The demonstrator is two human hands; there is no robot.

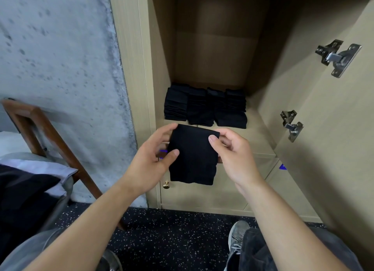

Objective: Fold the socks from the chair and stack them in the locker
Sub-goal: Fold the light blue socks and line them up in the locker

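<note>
1. Black folded sock: held in the air in front of the open locker, below the level of the locker shelf edge. Long axis runs roughly vertical in the head view; the folded upper edge points toward the locker, the loose lower edge hangs toward the floor.
2. Appearance: plain black, matte, a flat rectangle with a slightly wavy lower edge. No pattern can be made out.
3. Left hand: grips the sock's left side, thumb on the front face, fingers curled behind the upper left corner.
4. Right hand: pinches the upper right edge, thumb on the front, fingers curled behind.
5. Stacked socks: several black piles side by side on the locker shelf, toward the back, apart from the held sock.
6. Wooden chair: at left, beside the locker, dark cloth lying on its seat.
7. Locker door: open at right, two metal hinges showing.
</note>
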